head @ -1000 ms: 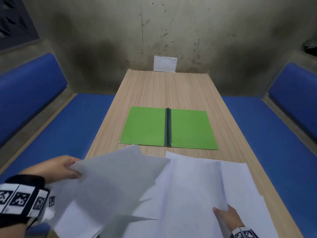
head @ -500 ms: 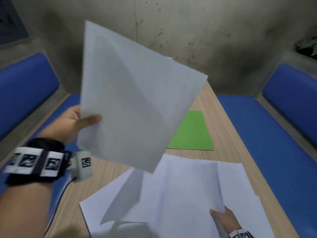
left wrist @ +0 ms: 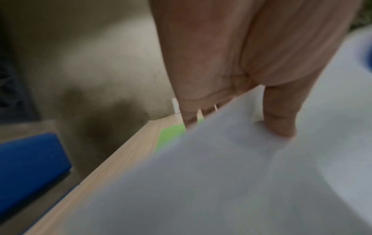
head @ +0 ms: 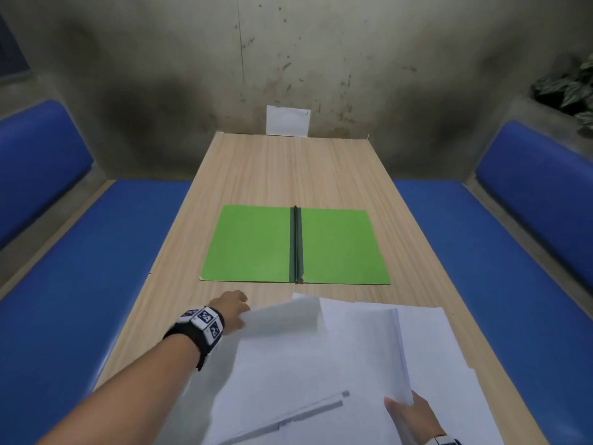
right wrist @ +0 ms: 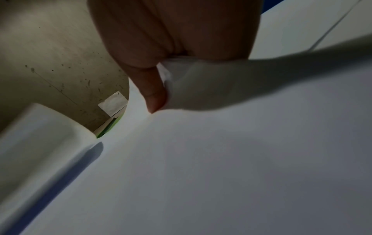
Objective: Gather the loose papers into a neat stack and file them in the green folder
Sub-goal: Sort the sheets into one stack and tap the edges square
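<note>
The green folder (head: 295, 247) lies open and flat in the middle of the wooden table (head: 288, 168), its dark spine (head: 296, 245) running away from me. Several white papers (head: 426, 345) are spread at the near end. My left hand (head: 233, 308) pinches the far left edge of one sheet (head: 282, 319), thumb on top (left wrist: 279, 120), and holds it low over the pile. My right hand (head: 407, 412) grips the near corner of a small stack (head: 372, 348), thumb pressed on the paper (right wrist: 156, 95). The green folder (left wrist: 171, 135) shows past the left fingers.
Blue padded benches (head: 80, 252) (head: 500, 252) run along both sides of the table. A white card (head: 288, 120) leans on the stained wall at the far end. A plant (head: 568, 88) sits at the upper right. The far half of the table is bare wood.
My left hand has swung the raised sheet down from in front of the wall onto the pile, uncovering the folder. The right hand keeps its grip on the stack corner.
</note>
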Demonstrator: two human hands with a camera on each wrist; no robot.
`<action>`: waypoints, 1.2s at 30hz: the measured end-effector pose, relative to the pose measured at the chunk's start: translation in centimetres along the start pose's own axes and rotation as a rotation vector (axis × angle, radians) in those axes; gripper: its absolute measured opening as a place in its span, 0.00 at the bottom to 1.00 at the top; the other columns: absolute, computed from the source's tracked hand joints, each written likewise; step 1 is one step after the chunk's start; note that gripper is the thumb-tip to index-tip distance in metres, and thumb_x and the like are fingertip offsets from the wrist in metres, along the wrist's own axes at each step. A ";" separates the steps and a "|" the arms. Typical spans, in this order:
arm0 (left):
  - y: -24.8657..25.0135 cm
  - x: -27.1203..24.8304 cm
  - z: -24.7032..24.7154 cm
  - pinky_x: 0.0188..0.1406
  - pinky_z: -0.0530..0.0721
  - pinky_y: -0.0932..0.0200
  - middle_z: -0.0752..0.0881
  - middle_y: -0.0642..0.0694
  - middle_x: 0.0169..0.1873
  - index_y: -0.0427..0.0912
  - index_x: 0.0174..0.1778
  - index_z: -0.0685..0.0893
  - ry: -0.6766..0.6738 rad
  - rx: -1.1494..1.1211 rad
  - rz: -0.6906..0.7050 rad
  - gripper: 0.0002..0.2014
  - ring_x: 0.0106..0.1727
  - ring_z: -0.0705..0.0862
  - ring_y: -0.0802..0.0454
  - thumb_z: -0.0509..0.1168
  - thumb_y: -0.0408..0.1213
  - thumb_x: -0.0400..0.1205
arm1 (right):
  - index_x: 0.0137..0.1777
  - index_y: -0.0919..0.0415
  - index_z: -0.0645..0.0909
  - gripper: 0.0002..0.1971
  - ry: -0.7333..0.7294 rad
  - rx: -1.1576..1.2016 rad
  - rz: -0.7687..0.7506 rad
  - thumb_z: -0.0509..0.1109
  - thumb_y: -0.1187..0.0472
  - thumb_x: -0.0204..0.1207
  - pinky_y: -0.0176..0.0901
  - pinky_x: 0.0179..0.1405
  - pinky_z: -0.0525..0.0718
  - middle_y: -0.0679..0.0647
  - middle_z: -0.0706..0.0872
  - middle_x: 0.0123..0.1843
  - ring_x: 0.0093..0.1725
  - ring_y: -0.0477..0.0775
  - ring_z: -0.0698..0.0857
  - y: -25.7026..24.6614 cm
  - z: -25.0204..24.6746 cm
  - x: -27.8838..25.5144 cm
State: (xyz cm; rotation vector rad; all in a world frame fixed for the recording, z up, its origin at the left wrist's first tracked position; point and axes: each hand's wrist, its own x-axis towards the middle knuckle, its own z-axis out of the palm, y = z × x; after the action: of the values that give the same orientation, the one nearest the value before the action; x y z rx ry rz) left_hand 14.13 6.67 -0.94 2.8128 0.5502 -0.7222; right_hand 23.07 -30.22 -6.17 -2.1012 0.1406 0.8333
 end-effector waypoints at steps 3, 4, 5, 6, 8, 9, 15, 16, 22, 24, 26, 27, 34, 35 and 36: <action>0.5 0.9 1.2 0.81 0.51 0.44 0.52 0.44 0.83 0.45 0.74 0.70 -0.040 0.197 0.001 0.27 0.83 0.47 0.44 0.65 0.42 0.78 | 0.70 0.70 0.73 0.25 -0.002 -0.021 0.018 0.70 0.66 0.73 0.47 0.65 0.74 0.68 0.79 0.69 0.63 0.63 0.80 -0.1 0.1 0.2; 0.8 1.2 1.5 0.81 0.49 0.41 0.50 0.44 0.83 0.45 0.74 0.71 -0.049 0.225 0.009 0.28 0.84 0.45 0.44 0.65 0.42 0.77 | 0.69 0.71 0.74 0.24 0.002 -0.017 0.015 0.70 0.66 0.73 0.49 0.66 0.74 0.69 0.80 0.68 0.62 0.63 0.80 -0.2 0.2 0.2; 1.2 1.5 1.7 0.81 0.48 0.40 0.50 0.43 0.83 0.44 0.74 0.71 -0.069 0.246 0.016 0.28 0.84 0.45 0.44 0.66 0.41 0.77 | 0.67 0.74 0.75 0.23 0.001 -0.013 0.025 0.69 0.67 0.73 0.49 0.66 0.74 0.70 0.81 0.66 0.59 0.63 0.81 -0.3 0.3 0.2; 1.4 1.8 2.1 0.81 0.49 0.38 0.51 0.43 0.83 0.42 0.73 0.72 -0.095 0.262 0.018 0.28 0.83 0.45 0.44 0.66 0.41 0.76 | 0.67 0.76 0.75 0.24 0.008 -0.007 0.037 0.70 0.66 0.72 0.49 0.66 0.75 0.71 0.82 0.64 0.58 0.63 0.81 -0.4 0.4 0.3; 1.6 2.3 2.6 0.80 0.50 0.35 0.55 0.44 0.82 0.40 0.73 0.72 -0.137 0.273 -0.004 0.27 0.83 0.49 0.46 0.66 0.40 0.77 | 0.66 0.75 0.76 0.29 0.004 0.006 0.042 0.73 0.60 0.66 0.46 0.60 0.79 0.68 0.85 0.58 0.54 0.60 0.83 -0.4 0.5 0.2; 1.7 2.4 2.7 0.79 0.48 0.32 0.57 0.44 0.81 0.41 0.73 0.72 -0.138 0.250 -0.026 0.27 0.82 0.52 0.48 0.65 0.39 0.77 | 0.66 0.72 0.77 0.29 -0.001 -0.003 0.022 0.74 0.60 0.64 0.43 0.53 0.79 0.65 0.85 0.55 0.51 0.58 0.81 -0.3 0.5 0.1; 2.2 2.0 1.2 0.77 0.58 0.37 0.76 0.41 0.66 0.40 0.65 0.76 0.034 0.135 -0.031 0.18 0.68 0.76 0.44 0.59 0.31 0.78 | 0.66 0.72 0.77 0.22 0.002 -0.043 -0.013 0.70 0.68 0.72 0.39 0.49 0.73 0.65 0.83 0.56 0.49 0.55 0.76 -0.1 0.2 0.0; 1.9 1.9 1.0 0.73 0.67 0.43 0.77 0.40 0.66 0.38 0.65 0.75 0.064 0.087 -0.028 0.17 0.67 0.77 0.42 0.58 0.31 0.79 | 0.67 0.71 0.77 0.22 0.003 -0.053 -0.019 0.70 0.69 0.72 0.38 0.48 0.73 0.66 0.83 0.57 0.50 0.55 0.76 -0.3 0.2 -0.2; -1.8 -2.3 -2.1 0.60 0.77 0.55 0.81 0.39 0.66 0.42 0.72 0.68 0.245 -0.363 -0.101 0.25 0.63 0.81 0.44 0.64 0.32 0.78 | 0.69 0.71 0.75 0.24 0.016 -0.031 -0.003 0.71 0.68 0.72 0.49 0.67 0.73 0.69 0.79 0.69 0.66 0.64 0.79 -0.2 0.1 -0.1; -4.8 -4.8 -3.0 0.56 0.76 0.58 0.82 0.41 0.62 0.43 0.71 0.69 0.293 -0.538 -0.180 0.26 0.60 0.82 0.45 0.66 0.33 0.77 | 0.67 0.73 0.76 0.22 0.011 -0.011 0.016 0.71 0.69 0.72 0.49 0.64 0.74 0.70 0.81 0.65 0.56 0.61 0.80 -0.1 -0.1 -0.1; -7.6 -7.4 -3.3 0.58 0.75 0.56 0.82 0.43 0.60 0.42 0.66 0.76 0.350 -0.763 -0.271 0.21 0.60 0.81 0.44 0.67 0.34 0.77 | 0.64 0.74 0.78 0.21 0.011 -0.006 0.027 0.71 0.69 0.71 0.51 0.63 0.76 0.69 0.83 0.60 0.52 0.57 0.78 0.3 -0.1 0.2; -8.7 -8.7 -3.0 0.61 0.75 0.53 0.83 0.41 0.60 0.40 0.64 0.78 0.389 -0.914 -0.303 0.18 0.60 0.81 0.43 0.67 0.33 0.78 | 0.63 0.74 0.78 0.20 0.015 -0.003 0.032 0.72 0.69 0.71 0.52 0.65 0.76 0.70 0.84 0.60 0.51 0.57 0.79 0.4 -0.1 0.3; -8.5 -15.8 4.3 0.49 0.81 0.45 0.89 0.36 0.43 0.26 0.64 0.75 0.376 -1.655 -0.493 0.16 0.41 0.85 0.41 0.58 0.22 0.80 | 0.64 0.72 0.78 0.20 0.005 -0.010 0.048 0.72 0.66 0.71 0.54 0.64 0.77 0.71 0.82 0.63 0.51 0.59 0.79 0.5 0.0 0.3; -7.7 -16.4 5.7 0.46 0.84 0.45 0.91 0.36 0.40 0.26 0.63 0.76 0.332 -1.685 -0.520 0.16 0.38 0.87 0.41 0.61 0.20 0.78 | 0.64 0.73 0.78 0.21 0.008 0.003 0.046 0.71 0.67 0.71 0.55 0.64 0.77 0.71 0.82 0.63 0.51 0.59 0.79 0.6 0.0 0.4; -6.7 -16.7 7.0 0.50 0.84 0.44 0.90 0.33 0.43 0.27 0.61 0.77 0.279 -1.735 -0.529 0.17 0.41 0.88 0.40 0.64 0.19 0.75 | 0.64 0.73 0.77 0.21 0.011 0.010 0.051 0.71 0.68 0.71 0.55 0.65 0.77 0.71 0.83 0.62 0.51 0.59 0.79 0.6 0.0 0.4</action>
State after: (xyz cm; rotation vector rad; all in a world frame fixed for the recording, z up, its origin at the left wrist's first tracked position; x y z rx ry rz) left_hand -5.14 5.82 0.72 1.1023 1.1707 0.1891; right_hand 23.16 -30.51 -6.79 -2.1007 0.2049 0.8499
